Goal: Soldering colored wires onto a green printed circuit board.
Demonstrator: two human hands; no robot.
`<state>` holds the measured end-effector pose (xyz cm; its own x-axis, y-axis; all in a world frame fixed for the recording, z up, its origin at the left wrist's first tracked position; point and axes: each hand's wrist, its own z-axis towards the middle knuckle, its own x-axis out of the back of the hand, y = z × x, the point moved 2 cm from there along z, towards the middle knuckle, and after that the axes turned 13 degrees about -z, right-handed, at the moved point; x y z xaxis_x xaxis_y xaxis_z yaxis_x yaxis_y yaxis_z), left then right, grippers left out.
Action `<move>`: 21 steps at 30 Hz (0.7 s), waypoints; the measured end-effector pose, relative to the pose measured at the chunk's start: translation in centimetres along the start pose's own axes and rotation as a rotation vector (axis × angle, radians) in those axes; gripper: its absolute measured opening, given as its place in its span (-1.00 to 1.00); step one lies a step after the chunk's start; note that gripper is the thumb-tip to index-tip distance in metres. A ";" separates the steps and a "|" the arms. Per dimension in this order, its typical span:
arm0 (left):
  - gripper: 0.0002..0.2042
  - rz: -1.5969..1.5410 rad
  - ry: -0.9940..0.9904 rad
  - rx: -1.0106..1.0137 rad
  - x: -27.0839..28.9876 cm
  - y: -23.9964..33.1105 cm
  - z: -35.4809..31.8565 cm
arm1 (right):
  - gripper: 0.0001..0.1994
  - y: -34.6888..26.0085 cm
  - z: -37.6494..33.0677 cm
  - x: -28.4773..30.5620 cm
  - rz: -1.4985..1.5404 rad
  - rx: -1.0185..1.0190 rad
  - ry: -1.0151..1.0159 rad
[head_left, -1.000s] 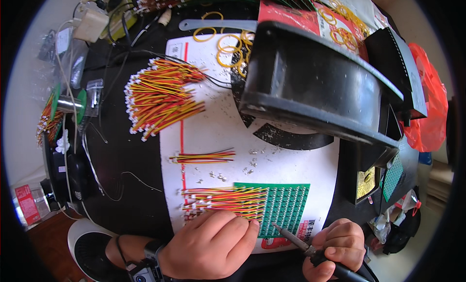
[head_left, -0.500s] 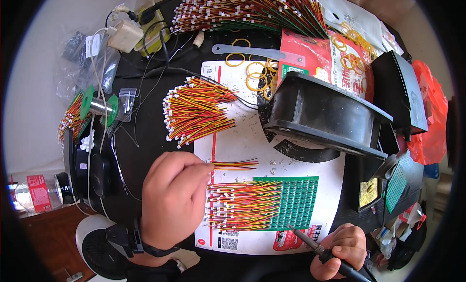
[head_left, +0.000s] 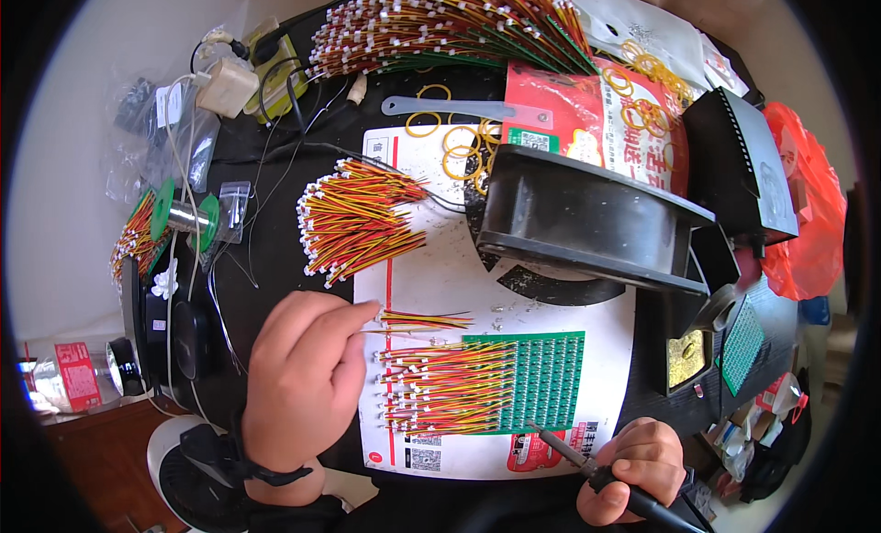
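Note:
My left hand [head_left: 307, 377] is closed in a pinch left of the board, its fingertips at the connector ends of a few loose red, yellow and black wire leads [head_left: 427, 321]. A thin lead seems to run out from between finger and thumb. Below them lies a green circuit board [head_left: 549, 382], its left part covered by rows of leads with white connectors [head_left: 440, 386]. My right hand [head_left: 642, 469] grips a soldering iron [head_left: 574, 452], its tip at the board's lower edge. A larger pile of leads [head_left: 358, 216] lies farther back.
A black fan-like housing [head_left: 587, 226] stands behind the board on the white sheet [head_left: 606, 349]. To its right are a black box [head_left: 739, 166] and a yellow tip cleaner [head_left: 685, 359]. A solder spool [head_left: 188, 216] stands left; many wired boards [head_left: 450, 28] lie at the back.
The whole view has shifted slightly, so the scene sits farther left. The loose leads by my left fingertips are spread a little apart. The soldering iron stays at the board's lower edge.

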<state>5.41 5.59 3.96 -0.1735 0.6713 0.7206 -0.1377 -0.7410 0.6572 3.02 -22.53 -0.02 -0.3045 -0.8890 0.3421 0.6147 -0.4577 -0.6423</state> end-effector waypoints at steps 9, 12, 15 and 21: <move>-0.83 -0.466 0.073 0.068 0.9 4.2 0.6 | -0.80 -0.1 1.9 1.5 0.027 0.024 -0.011; -0.87 -0.708 -0.050 0.108 0.8 4.6 0.5 | -0.80 0.4 2.4 1.0 0.043 0.097 0.036; -0.92 -0.972 -0.186 0.388 -0.9 3.6 -0.4 | -0.81 0.3 1.8 -0.1 0.029 -0.019 -0.022; -0.91 -0.947 -0.199 0.544 -2.4 3.2 -1.7 | -0.80 0.6 1.4 -0.1 -0.009 0.012 -0.073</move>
<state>3.71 1.56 4.01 -0.0583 0.9893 -0.1334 0.3236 0.1452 0.9350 4.43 -22.73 0.47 -0.2564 -0.8812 0.3971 0.6211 -0.4650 -0.6309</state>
